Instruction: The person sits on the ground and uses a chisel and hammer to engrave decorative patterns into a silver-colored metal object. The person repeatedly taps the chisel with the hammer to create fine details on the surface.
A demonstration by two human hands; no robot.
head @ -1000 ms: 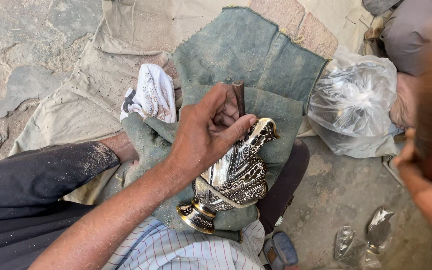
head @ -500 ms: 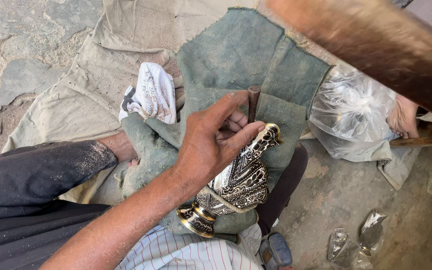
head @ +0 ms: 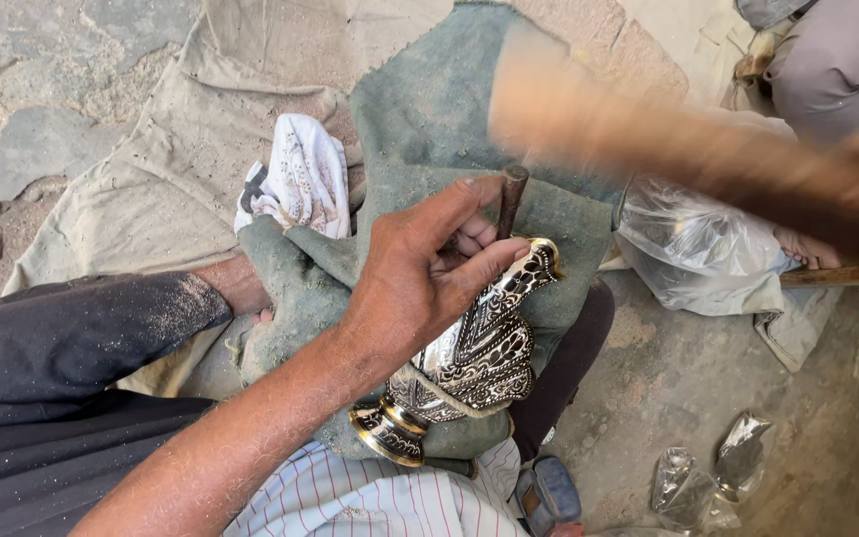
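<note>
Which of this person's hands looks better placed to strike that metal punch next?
Probably the right: its blurred mallet is raised over the punch, while the left hand pinches that punch against the engraved vase.

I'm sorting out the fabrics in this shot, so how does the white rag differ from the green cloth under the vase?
The white rag is small, crumpled into a bundle and patterned with dark marks; the green cloth is large, plain and spread out flat. The rag lies loose beside the left hand, while the green cloth cushions the engraved metal vase that the hand steadies. Both are soft fabric and both look worn.
</note>
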